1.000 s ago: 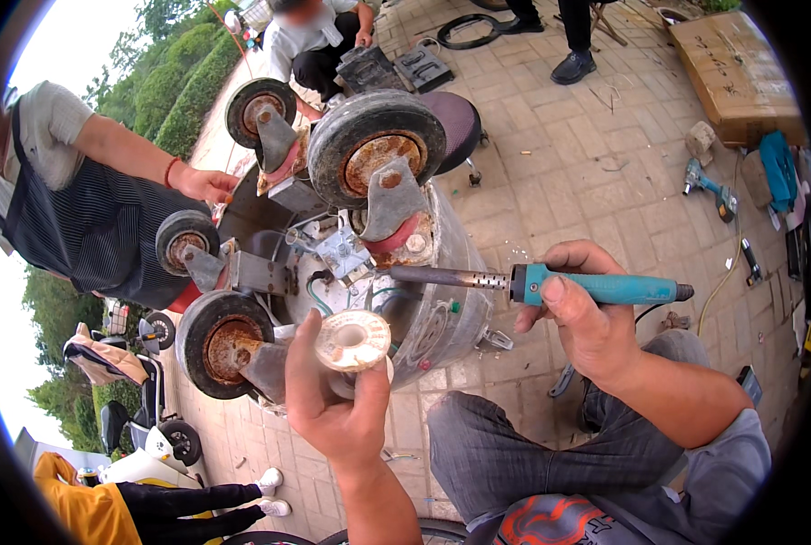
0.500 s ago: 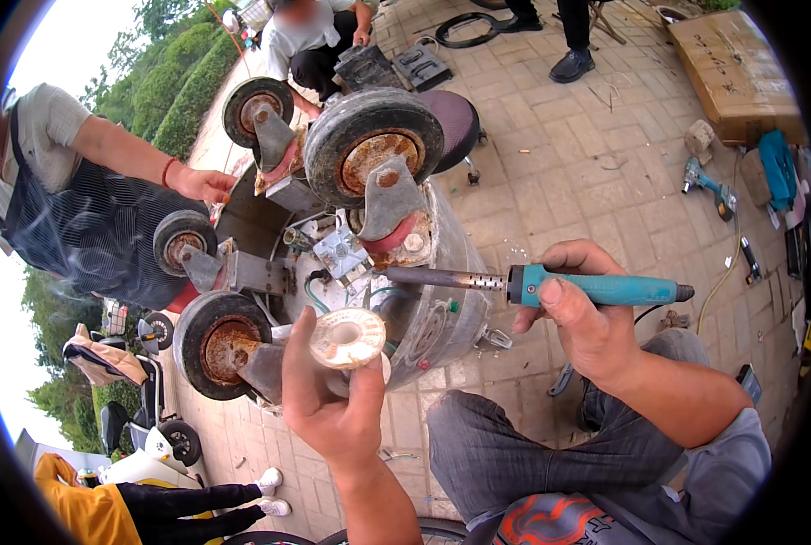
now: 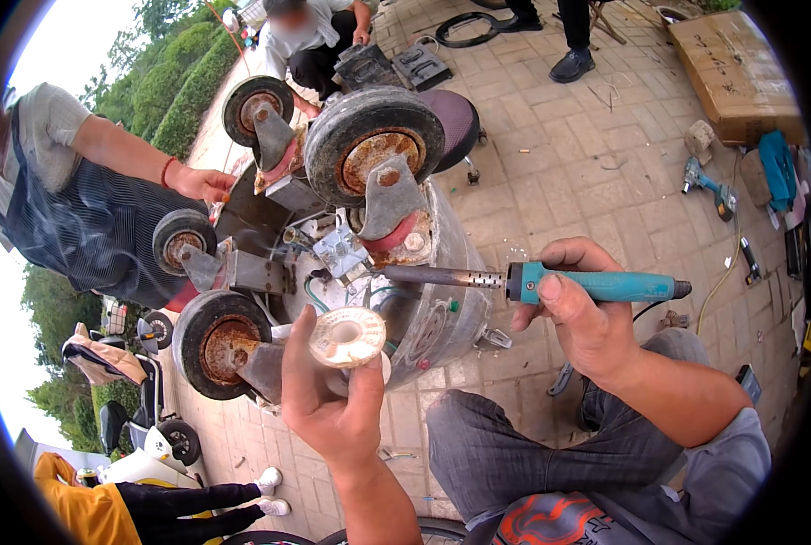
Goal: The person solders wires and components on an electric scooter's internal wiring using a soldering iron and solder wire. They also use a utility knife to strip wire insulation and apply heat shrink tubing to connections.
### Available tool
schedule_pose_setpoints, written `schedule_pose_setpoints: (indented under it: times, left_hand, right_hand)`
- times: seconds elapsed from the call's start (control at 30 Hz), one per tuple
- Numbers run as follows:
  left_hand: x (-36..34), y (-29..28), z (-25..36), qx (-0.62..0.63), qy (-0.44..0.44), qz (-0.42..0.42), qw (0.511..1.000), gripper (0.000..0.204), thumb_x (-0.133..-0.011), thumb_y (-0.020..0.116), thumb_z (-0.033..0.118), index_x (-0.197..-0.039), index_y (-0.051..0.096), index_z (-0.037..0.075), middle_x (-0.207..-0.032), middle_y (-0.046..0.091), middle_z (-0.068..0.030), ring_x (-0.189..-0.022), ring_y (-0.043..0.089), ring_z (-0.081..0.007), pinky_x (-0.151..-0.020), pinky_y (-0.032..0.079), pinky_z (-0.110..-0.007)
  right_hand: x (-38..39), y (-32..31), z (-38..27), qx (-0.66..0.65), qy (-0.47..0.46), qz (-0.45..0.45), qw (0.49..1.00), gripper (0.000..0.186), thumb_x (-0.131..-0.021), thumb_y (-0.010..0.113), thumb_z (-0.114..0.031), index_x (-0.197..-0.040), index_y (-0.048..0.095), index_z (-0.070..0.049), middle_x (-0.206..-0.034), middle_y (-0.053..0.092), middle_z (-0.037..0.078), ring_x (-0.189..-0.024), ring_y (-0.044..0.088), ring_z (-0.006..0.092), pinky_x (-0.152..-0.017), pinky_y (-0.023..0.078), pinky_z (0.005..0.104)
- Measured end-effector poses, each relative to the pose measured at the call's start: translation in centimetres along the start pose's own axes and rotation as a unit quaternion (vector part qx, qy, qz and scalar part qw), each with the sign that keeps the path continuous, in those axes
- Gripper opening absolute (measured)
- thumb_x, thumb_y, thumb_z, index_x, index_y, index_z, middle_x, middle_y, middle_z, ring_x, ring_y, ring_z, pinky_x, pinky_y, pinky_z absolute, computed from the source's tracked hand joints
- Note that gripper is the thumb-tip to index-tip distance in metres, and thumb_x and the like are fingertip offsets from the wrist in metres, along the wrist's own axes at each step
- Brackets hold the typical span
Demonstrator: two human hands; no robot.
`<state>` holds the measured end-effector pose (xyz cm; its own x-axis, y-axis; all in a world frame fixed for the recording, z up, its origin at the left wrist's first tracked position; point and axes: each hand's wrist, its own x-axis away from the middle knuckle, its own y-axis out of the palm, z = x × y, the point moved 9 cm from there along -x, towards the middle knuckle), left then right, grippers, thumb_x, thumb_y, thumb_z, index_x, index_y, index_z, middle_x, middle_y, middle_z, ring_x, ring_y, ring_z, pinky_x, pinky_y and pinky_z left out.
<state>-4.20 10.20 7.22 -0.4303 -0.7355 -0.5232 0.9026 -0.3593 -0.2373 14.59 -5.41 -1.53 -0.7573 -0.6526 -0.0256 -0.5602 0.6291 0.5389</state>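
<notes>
In my right hand point(image 3: 587, 313) is a soldering iron point(image 3: 596, 286) with a teal handle, held level and pointing left. Its dark tip reaches the metal block point(image 3: 337, 254) with wires inside the upturned machine point(image 3: 451, 263); whether they touch I cannot tell. My left hand point(image 3: 333, 409) grips a pale spool of solder wire point(image 3: 348, 337) between thumb and fingers, just below the block. Rusty caster wheels point(image 3: 373, 150) stick up around the machine's rim. Green and white wires lie inside the drum. Thin smoke drifts on the left.
A co-worker in a striped apron point(image 3: 96, 227) rests a hand on the machine's far left rim. Another person point(image 3: 310, 45) crouches behind. To the right lie a cordless drill point(image 3: 710, 189) and a cardboard box point(image 3: 737, 77). A round stool point(image 3: 455, 127) stands behind the machine.
My hands, the soldering iron and the spool hold almost still. The smoke on the left has shifted shape, and the crouching person's head has moved slightly.
</notes>
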Motion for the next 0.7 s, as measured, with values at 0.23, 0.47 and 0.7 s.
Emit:
schedule_pose_setpoints:
  times: [0.23, 0.47, 0.7]
  left_hand:
    - [-0.15, 0.12, -0.17, -0.001, -0.007, -0.01, 1.0, 0.061, -0.075, 0.072, -0.002, -0.129, 0.047, -0.014, -0.109, 0.063, -0.0162, -0.097, 0.061, -0.0178, -0.089, 0.047, -0.029]
    - [-0.13, 0.13, -0.31, 0.012, -0.028, -0.005, 1.0, 0.06, -0.075, 0.072, -0.002, -0.129, 0.047, -0.014, -0.108, 0.063, -0.0163, -0.098, 0.06, -0.0178, -0.089, 0.047, -0.029]
    - [-0.18, 0.12, -0.19, 0.01, -0.013, -0.002, 1.0, 0.061, -0.075, 0.072, -0.001, -0.129, 0.047, -0.014, -0.108, 0.063, -0.0158, -0.098, 0.06, -0.0181, -0.09, 0.046, -0.03]
  right_hand:
    - [0.04, 0.01, -0.2, -0.015, 0.0, -0.002, 1.0, 0.04, -0.088, 0.069, -0.026, -0.108, 0.05, 0.003, -0.091, 0.065, 0.014, -0.072, 0.065, 0.0189, -0.065, 0.054, 0.032]
    - [0.01, 0.08, -0.13, -0.032, 0.012, -0.002, 0.999, 0.039, -0.089, 0.068, -0.025, -0.107, 0.051, 0.005, -0.092, 0.065, 0.015, -0.073, 0.065, 0.0174, -0.066, 0.054, 0.0305]
    - [-0.04, -0.26, 0.03, -0.022, 0.007, 0.009, 1.0, 0.04, -0.086, 0.069, -0.028, -0.109, 0.049, -0.002, -0.09, 0.065, 0.013, -0.068, 0.065, 0.0227, -0.062, 0.056, 0.0365]
